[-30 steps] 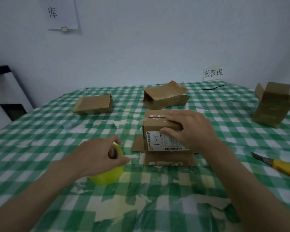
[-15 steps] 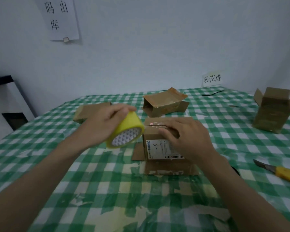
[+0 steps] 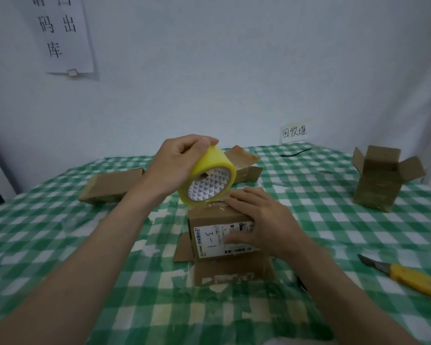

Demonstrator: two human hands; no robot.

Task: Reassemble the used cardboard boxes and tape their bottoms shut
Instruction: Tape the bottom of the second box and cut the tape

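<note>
The right hand (image 3: 260, 221) lies on the small brown cardboard box with a white shipping label (image 3: 222, 235), fingers straight across its top and thumb down the labelled front, pressing rather than curling round it. The box stands in the middle of the green-and-white checked tablecloth (image 3: 60, 245), its lower flaps splayed out on the cloth. The left hand (image 3: 178, 165) grasps a roll of yellow-tinted packing tape (image 3: 207, 179), fingers curled over the rim, holding it tilted just above the box's top far-left edge; whether the tape touches the cardboard there is hard to make out. To the right lies a yellow utility knife (image 3: 408, 278), blade extended. Farther back on the left a flattened brown cardboard box (image 3: 110, 185) lies on the cloth, and another half-folded cardboard box (image 3: 246, 165) sits behind the tape roll. At far right an upright brown cardboard box with open top flaps (image 3: 378, 180) stands alone.
</note>
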